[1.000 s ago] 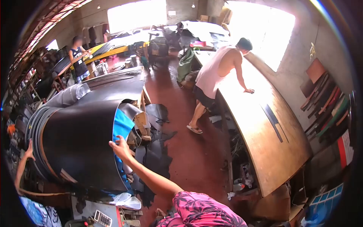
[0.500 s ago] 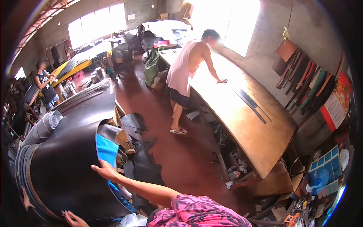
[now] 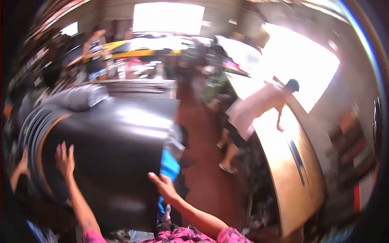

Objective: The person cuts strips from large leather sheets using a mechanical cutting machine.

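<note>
Workshop with a red floor (image 3: 198, 182) running ahead of the hands; a large black sheet (image 3: 109, 158) lies curved in front of and between them; a long wooden table (image 3: 300, 202) stands well to the right of the right hand, a person (image 3: 259, 107) leaning over it; a grey roll (image 3: 77, 97) lies beyond the left hand; blue material (image 3: 170, 166) shows just beside the right hand.

Handling, as judged: a broad, flexible sheet calls for spread palms and even pressure; load both sides together, so that the curve does not kink or skew; guide the free edge lightly, since fingertip pressure may crease or mark the smooth face; allow clearance for the other person's hand (image 3: 19, 172), left of the left hand.

Pose: left hand (image 3: 65, 160) open, fingers spread and pointing away, over the sheet's left part; right hand (image 3: 165, 188) open, at the right edge, fingers angled inward, forearm reaching diagonally; neither shows a closed grip; blur hides whether the palms bear on the surface.
</note>
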### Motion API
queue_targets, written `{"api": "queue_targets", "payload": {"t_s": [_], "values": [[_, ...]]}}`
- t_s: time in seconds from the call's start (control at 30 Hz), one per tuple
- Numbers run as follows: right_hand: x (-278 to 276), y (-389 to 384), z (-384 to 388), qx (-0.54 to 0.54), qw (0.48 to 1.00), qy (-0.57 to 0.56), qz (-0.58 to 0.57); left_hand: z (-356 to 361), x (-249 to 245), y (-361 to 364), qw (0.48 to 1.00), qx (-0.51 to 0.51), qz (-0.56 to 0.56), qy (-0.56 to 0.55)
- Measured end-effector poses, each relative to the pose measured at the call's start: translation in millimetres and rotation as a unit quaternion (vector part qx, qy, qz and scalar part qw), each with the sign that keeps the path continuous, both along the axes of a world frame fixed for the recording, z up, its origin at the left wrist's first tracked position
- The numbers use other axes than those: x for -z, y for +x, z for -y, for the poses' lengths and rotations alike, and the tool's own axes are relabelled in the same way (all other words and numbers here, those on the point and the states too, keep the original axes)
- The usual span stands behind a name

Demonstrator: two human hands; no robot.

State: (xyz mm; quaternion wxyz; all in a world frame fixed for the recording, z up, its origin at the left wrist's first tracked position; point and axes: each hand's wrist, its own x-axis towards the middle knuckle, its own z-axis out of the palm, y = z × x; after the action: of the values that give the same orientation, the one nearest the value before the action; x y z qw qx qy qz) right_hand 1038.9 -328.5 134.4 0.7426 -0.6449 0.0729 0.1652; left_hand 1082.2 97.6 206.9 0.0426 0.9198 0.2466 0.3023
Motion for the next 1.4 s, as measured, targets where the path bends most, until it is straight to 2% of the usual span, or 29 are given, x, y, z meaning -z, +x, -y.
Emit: {"api": "queue_targets", "payload": {"t_s": [0.03,0.07,0.1,0.13,0.17,0.2,0.37,0.57,0.63,0.67,0.7,0.77,0.83,0.87,0.9,0.97,1.0,1.03,1.1,1.13,1.17,1.2,1.23,1.27,1.3,1.33,1.37,1.4], "values": [[-1,1,3,-0.017,0.999,0.001,-0.044,-3,-14,7,0.999,-0.026,-0.034,-0.005],[6,1,-1,-0.008,0.999,0.037,0.008,-35,-1,22,0.995,-0.068,-0.074,0.012],[1,-1,-7,0.007,0.997,0.075,0.023,-43,-8,30,0.984,-0.124,-0.12,-0.054],[-4,-2,-13,0.02,0.993,0.113,0.038,-79,9,47,0.979,-0.131,-0.119,-0.1],[-19,-3,-17,0.033,0.988,0.148,0.023,-91,4,55,0.974,-0.142,-0.128,-0.121],[-4,0,-11,-0.001,0.991,0.132,0.026,-103,5,62,0.973,-0.147,-0.126,-0.122],[-13,-5,-4,-0.002,0.989,0.147,0.008,-140,-1,79,0.961,-0.199,-0.139,-0.135],[-37,-10,-3,0.04,0.99,0.134,-0.028,-161,-14,95,0.945,-0.269,-0.154,-0.109],[-56,1,-8,0.049,0.977,0.195,-0.068,-176,-15,102,0.936,-0.287,-0.151,-0.135],[-68,6,-12,0.068,0.975,0.186,-0.097,-178,-20,106,0.934,-0.285,-0.143,-0.158],[-92,9,-20,0.114,0.979,0.067,-0.154,-186,-21,108,0.939,-0.269,-0.148,-0.155],[-87,8,-12,0.087,0.992,0.006,-0.086,-188,-31,103,0.946,-0.221,-0.171,-0.167],[-119,9,-3,0.043,0.994,0.017,-0.101,-205,-28,100,0.951,-0.218,-0.135,-0.175],[-125,10,-5,0.08,0.993,0.084,-0.031,-212,-24,103,0.954,-0.207,-0.101,-0.191],[-139,11,-1,0.15,0.982,-0.022,-0.112,-209,-36,103,0.953,-0.204,-0.108,-0.198],[-157,9,20,0.101,0.989,0.097,-0.039,-227,-38,102,0.958,-0.122,-0.024,-0.257],[-165,5,29,0.104,0.989,0.102,-0.018,-228,-39,101,0.964,-0.139,0.003,-0.229],[-178,2,40,0.088,0.994,0.061,0.007,-241,-35,101,0.97,-0.085,0.057,-0.222],[-187,-12,63,0.119,0.991,0.059,0.008,-234,-63,91,0.978,-0.046,0.008,-0.202],[-195,-20,71,0.15,0.984,0.091,-0.01,-221,-79,89,0.985,-0.039,0.015,-0.167],[-187,-22,92,0.116,0.989,0.089,0.006,-208,-93,81,0.99,-0.036,0.022,-0.132],[-191,-29,103,0.159,0.982,0.099,-0.013,-184,-107,73,0.99,0.009,0.083,-0.116],[-194,-37,115,0.198,0.973,0.108,-0.035,-166,-124,65,0.989,0.035,0.07,-0.127],[-154,-53,153,0.101,0.962,-0.164,0.194,-155,-135,57,0.992,0.024,0.083,-0.09],[-103,-47,210,0.047,0.925,-0.241,0.29,-144,-151,48,0.993,0.02,0.053,-0.107],[-128,-41,216,0.086,0.991,-0.056,0.085,-116,-168,35,0.994,0.021,0.088,-0.064],[-155,-35,220,0.205,0.963,0.132,-0.117,-88,-184,21,0.993,0.02,0.087,-0.077],[-151,-34,240,0.208,0.964,0.133,-0.095,-30,-205,5,0.973,0.094,0.158,-0.137]]}}
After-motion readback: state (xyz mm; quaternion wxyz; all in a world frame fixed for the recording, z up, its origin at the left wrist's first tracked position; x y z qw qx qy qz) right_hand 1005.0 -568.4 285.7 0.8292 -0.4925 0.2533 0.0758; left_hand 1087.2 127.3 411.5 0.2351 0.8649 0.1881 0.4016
